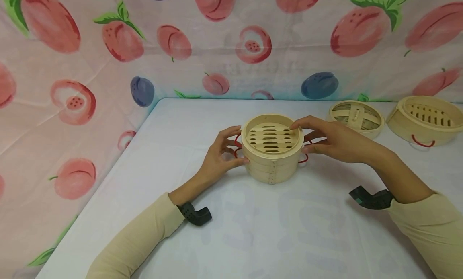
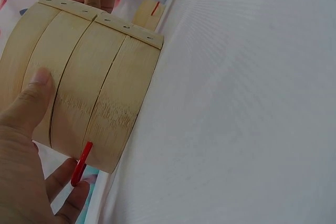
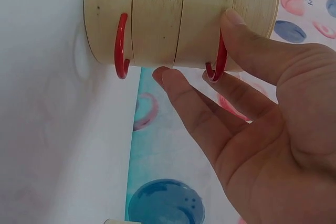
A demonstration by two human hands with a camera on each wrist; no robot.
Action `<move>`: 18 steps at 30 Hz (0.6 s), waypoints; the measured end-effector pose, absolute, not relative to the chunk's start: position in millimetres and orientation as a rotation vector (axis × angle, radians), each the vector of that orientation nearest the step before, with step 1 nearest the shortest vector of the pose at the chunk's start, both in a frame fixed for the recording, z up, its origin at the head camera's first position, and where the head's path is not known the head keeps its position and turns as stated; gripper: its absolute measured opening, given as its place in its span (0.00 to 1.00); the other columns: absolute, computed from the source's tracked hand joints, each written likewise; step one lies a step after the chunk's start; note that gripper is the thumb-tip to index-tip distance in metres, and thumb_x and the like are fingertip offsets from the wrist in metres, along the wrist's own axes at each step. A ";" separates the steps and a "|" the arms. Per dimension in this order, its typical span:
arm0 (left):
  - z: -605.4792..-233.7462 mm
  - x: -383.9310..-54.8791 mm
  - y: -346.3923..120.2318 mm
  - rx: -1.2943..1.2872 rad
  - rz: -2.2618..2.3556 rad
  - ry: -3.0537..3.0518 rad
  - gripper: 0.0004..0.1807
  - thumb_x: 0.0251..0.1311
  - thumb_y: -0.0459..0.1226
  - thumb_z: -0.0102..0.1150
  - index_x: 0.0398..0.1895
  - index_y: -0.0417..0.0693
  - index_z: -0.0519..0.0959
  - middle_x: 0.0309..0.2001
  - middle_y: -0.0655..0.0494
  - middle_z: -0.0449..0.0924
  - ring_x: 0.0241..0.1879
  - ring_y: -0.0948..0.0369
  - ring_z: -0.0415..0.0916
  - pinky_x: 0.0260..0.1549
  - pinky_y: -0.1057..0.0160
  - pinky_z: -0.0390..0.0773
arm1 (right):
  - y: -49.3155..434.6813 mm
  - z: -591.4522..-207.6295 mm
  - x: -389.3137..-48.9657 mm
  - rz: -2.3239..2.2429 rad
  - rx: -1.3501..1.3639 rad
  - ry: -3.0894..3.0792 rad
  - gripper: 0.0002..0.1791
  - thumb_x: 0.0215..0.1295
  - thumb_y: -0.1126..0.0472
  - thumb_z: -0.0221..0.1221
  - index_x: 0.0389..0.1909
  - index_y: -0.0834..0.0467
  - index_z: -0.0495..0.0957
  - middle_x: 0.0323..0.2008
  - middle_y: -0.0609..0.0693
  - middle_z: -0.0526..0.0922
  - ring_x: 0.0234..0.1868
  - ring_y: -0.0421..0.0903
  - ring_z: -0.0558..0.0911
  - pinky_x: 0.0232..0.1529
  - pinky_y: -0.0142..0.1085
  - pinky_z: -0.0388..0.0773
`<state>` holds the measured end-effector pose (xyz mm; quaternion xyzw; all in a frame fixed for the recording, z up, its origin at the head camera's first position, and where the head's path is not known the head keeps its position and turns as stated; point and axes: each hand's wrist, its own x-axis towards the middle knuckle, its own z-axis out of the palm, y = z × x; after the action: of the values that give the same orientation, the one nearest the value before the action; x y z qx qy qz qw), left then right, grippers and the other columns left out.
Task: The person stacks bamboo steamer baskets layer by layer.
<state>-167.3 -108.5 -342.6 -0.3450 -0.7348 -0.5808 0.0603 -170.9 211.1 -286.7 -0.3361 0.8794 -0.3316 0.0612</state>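
Two small bamboo steamer baskets (image 1: 273,168) are stacked upright on the white table, with a slatted floor showing in the upper one. Red loop handles (image 3: 121,45) stick out from both sides, one above the other. At the left side, my left hand (image 1: 220,152) grips the stack, its thumb on the front of the upper basket. My right hand (image 1: 330,140) holds the upper basket from the right, index finger over the rim and thumb on the wall by the upper red handle. In the left wrist view, the stapled seam (image 2: 126,27) of the stack shows beyond my left thumb.
A round bamboo lid (image 1: 374,132) with a strap handle lies behind my right hand. To its right stands a larger bamboo steamer basket (image 1: 416,128) with a red handle. The fruit-print cloth (image 1: 217,50) hangs behind and left of the white tabletop (image 1: 260,230).
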 end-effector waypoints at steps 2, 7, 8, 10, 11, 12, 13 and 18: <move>-343.5 -167.3 -108.5 -1.066 -1.753 -2.205 0.43 0.44 0.21 0.71 0.66 0.38 0.61 0.64 0.47 0.65 0.47 0.52 0.74 0.37 0.44 0.75 | 211.2 -286.9 -171.0 -1.005 -1.014 2.657 0.32 0.60 0.71 0.63 0.62 0.45 0.66 0.62 0.47 0.69 0.51 0.50 0.80 0.47 0.47 0.78; -344.0 -167.6 -108.1 -1.079 -1.742 -2.186 0.42 0.43 0.21 0.71 0.65 0.38 0.63 0.64 0.50 0.66 0.46 0.53 0.74 0.37 0.43 0.75 | 212.0 -287.0 -172.0 -1.000 -1.019 2.662 0.33 0.60 0.72 0.63 0.62 0.45 0.67 0.62 0.47 0.69 0.51 0.50 0.81 0.48 0.48 0.78; -344.1 -167.9 -108.1 -1.077 -1.738 -2.188 0.42 0.43 0.22 0.72 0.65 0.38 0.64 0.64 0.50 0.66 0.46 0.54 0.74 0.37 0.43 0.75 | 212.0 -287.1 -172.3 -0.997 -1.025 2.664 0.33 0.60 0.72 0.63 0.62 0.45 0.67 0.62 0.47 0.69 0.51 0.50 0.81 0.48 0.48 0.78; -344.1 -168.0 -108.1 -1.074 -1.734 -2.192 0.41 0.43 0.22 0.72 0.65 0.38 0.65 0.63 0.50 0.67 0.45 0.54 0.74 0.38 0.42 0.75 | 212.1 -287.5 -172.8 -0.994 -1.032 2.665 0.33 0.60 0.72 0.62 0.62 0.45 0.67 0.62 0.47 0.69 0.51 0.49 0.81 0.48 0.48 0.78; -344.2 -168.1 -108.2 -1.074 -1.733 -2.193 0.41 0.44 0.22 0.72 0.65 0.37 0.65 0.63 0.50 0.67 0.45 0.54 0.74 0.38 0.42 0.75 | 212.1 -287.6 -172.9 -0.993 -1.031 2.665 0.33 0.60 0.73 0.62 0.62 0.45 0.66 0.62 0.47 0.69 0.51 0.49 0.81 0.48 0.48 0.78; -344.2 -168.3 -108.3 -1.074 -1.734 -2.193 0.41 0.44 0.23 0.72 0.65 0.38 0.65 0.63 0.50 0.68 0.45 0.55 0.74 0.38 0.43 0.75 | 212.1 -287.8 -173.0 -0.996 -1.029 2.662 0.33 0.60 0.73 0.62 0.62 0.45 0.67 0.62 0.47 0.69 0.51 0.49 0.81 0.48 0.48 0.78; -344.4 -168.5 -108.3 -1.076 -1.736 -2.191 0.41 0.44 0.23 0.72 0.65 0.37 0.66 0.63 0.50 0.68 0.45 0.55 0.74 0.38 0.42 0.75 | 212.0 -287.9 -173.0 -0.999 -1.026 2.659 0.33 0.60 0.72 0.62 0.62 0.45 0.67 0.62 0.47 0.69 0.51 0.49 0.81 0.48 0.47 0.78; -345.2 -168.3 -107.6 -1.078 -1.755 -2.184 0.40 0.44 0.22 0.71 0.64 0.38 0.66 0.62 0.50 0.69 0.45 0.54 0.74 0.37 0.42 0.74 | 213.4 -288.6 -172.0 -1.006 -1.032 2.652 0.33 0.60 0.73 0.62 0.63 0.47 0.66 0.62 0.49 0.70 0.51 0.51 0.81 0.48 0.46 0.78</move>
<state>-168.3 -107.6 -345.2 -0.3580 -0.7258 -0.5832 0.0696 -172.0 213.4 -288.6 -0.3413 0.8769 -0.3327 0.0616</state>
